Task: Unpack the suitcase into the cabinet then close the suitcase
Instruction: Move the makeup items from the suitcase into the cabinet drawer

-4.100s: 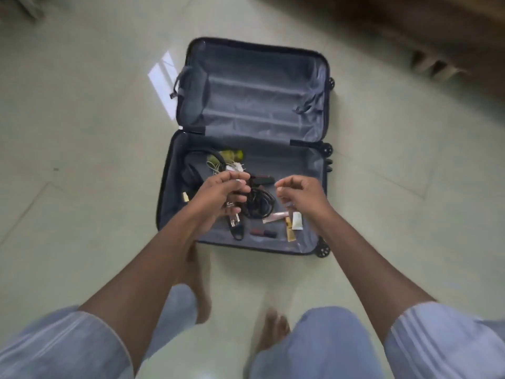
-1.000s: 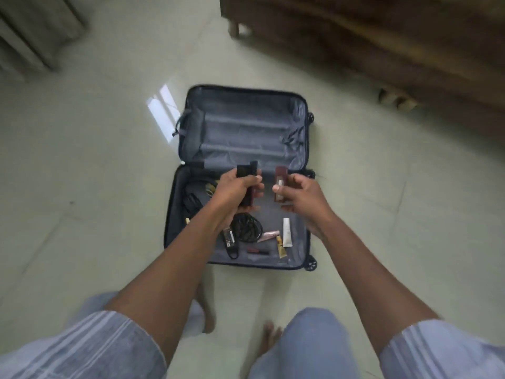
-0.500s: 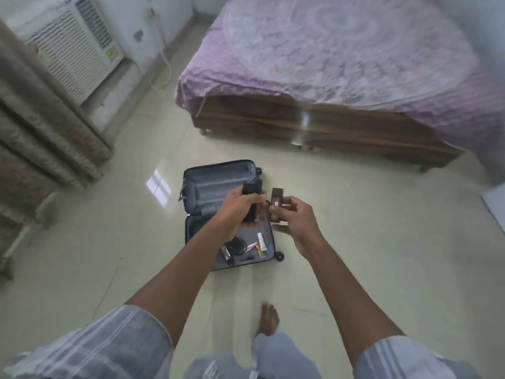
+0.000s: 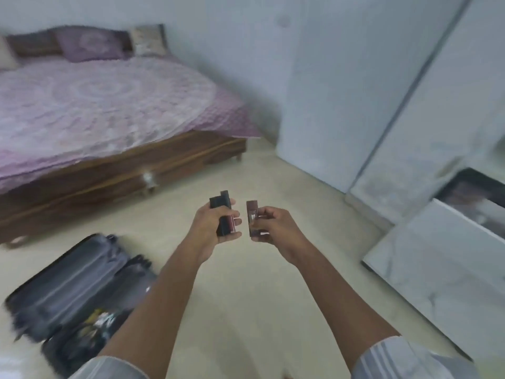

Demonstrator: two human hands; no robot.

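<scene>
Suitcase (image 4: 68, 291) open, small items inside; hands clamped on dark box (image 4: 222, 214) and brown box (image 4: 252, 217).

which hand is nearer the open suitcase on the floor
Left. The left hand, gripping dark boxes, is up and to the right of the suitcase; the right hand, holding a brown box, is farther right.

Soft even daylight, heavy motion blur, wide-angle edge distortion
</scene>
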